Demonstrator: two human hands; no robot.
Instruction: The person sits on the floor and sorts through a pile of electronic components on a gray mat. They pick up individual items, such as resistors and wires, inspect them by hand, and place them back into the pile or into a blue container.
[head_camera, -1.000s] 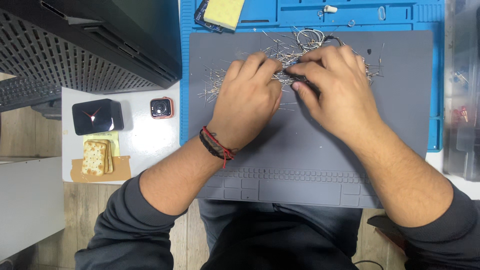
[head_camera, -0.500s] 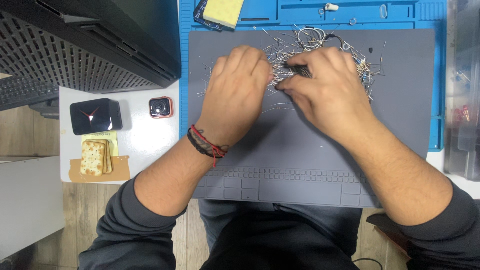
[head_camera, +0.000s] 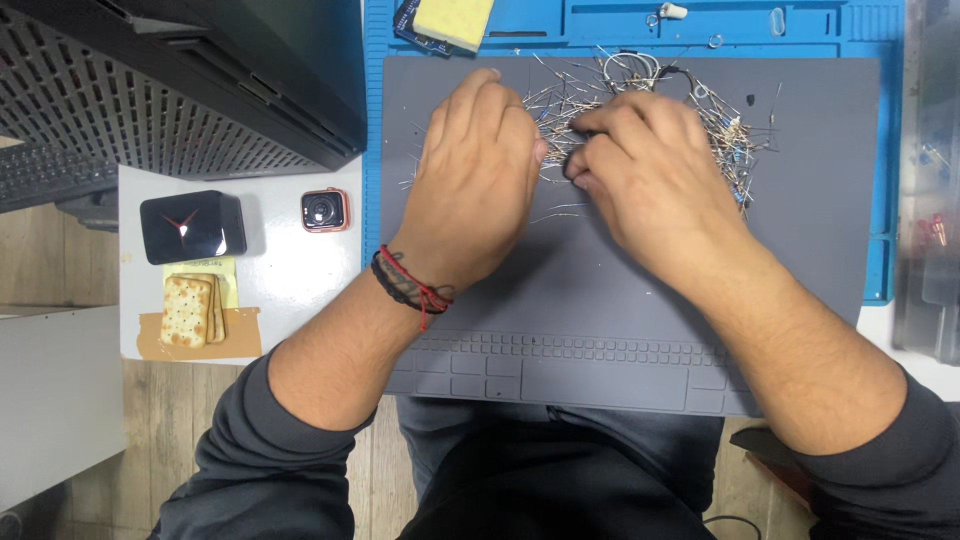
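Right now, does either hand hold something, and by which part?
Cannot be told. Both the left hand and right hand rest on the pile of wire-legged components; fingertips hide any grip.

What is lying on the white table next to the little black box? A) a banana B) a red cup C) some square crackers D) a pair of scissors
C: a small stack of square crackers lies on a yellow note and a brown paper just below the black box on the white table, left of both hands.

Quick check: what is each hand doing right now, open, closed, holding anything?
Left hand: palm down on the pile of wire-leaded components, fingers loosely curled; a grip cannot be told.
Right hand: fingers curled, pinching something small and dark.
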